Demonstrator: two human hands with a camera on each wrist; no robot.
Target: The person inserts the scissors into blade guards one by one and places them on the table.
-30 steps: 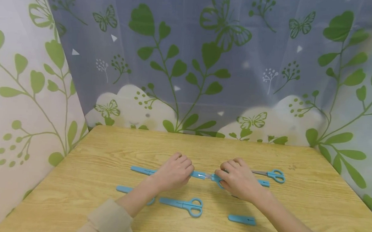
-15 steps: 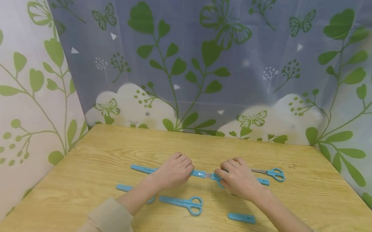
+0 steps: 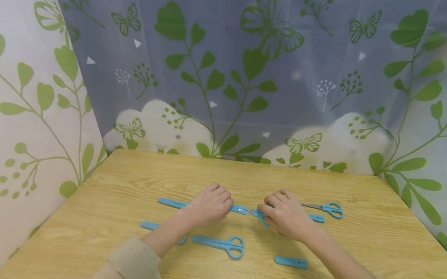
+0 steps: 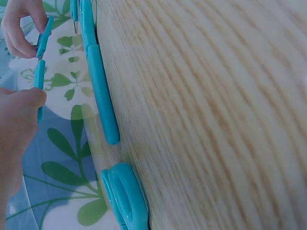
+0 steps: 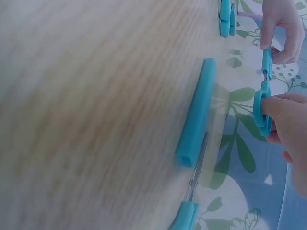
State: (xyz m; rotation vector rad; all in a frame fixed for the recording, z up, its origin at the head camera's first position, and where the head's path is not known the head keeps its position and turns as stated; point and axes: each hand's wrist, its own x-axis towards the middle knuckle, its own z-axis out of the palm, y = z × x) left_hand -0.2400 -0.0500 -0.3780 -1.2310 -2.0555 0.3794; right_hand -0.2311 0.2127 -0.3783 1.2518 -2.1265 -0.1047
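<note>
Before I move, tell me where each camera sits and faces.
Head: worn on the head, facing forward and down at the table; left hand, right hand and sleeves show.
Left wrist: worn there, facing its hand's work; both hands show.
Right wrist: worn there, facing its hand's work; both hands show.
Wrist views share the held scissors and sheath.

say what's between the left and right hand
The head view shows, from left hand to right hand, a blue sheath, a short exposed stretch of scissor blade, then the scissors' blue handle.
</note>
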